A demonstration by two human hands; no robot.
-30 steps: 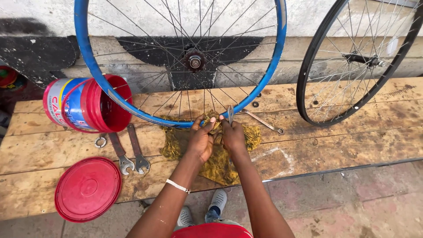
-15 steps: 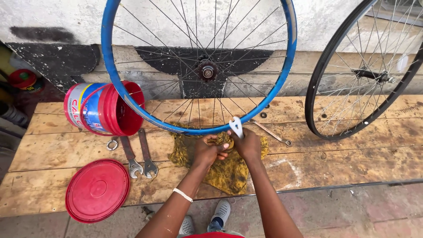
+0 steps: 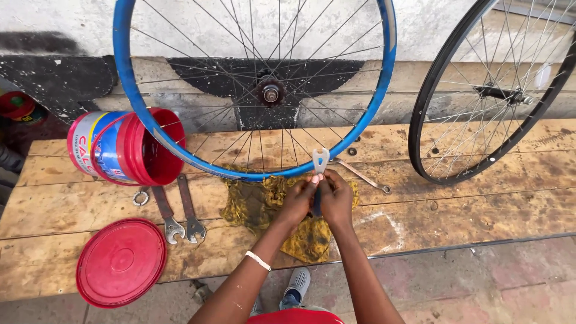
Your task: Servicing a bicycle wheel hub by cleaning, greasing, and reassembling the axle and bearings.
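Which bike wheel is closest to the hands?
The blue-rimmed wheel: its bottom edge sits right above both hands and the small wrench they hold. The black-rimmed wheel stands apart to the right.

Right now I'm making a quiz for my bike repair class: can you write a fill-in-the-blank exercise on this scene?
1. Both hands hold a small flat wrench up against the rim of the ____ wheel.
2. The red bucket lies on its ____.
3. The red lid lies flat on the wooden ____.
4. Under the hands lies a crumpled ____ rag.

Missing words: blue; side; bench; yellow
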